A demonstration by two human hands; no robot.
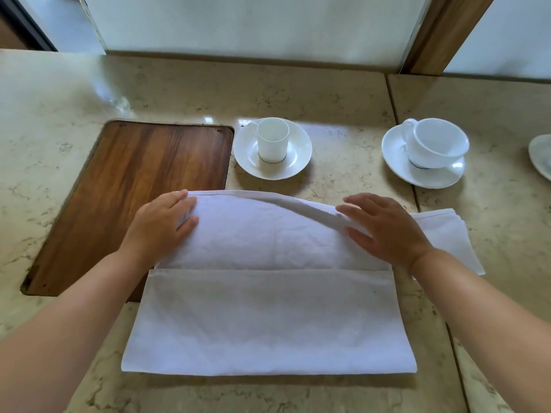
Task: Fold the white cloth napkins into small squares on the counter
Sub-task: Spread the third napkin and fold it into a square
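Now the napkin lies spread on the bench, its far flap pinched at the left corner by left hand fingers, the right hand flat, fingers straight, on the flap's right end.

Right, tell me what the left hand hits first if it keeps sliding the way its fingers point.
Probably the small cup's saucer: the left hand points up-right across the napkin, with bare counter between.
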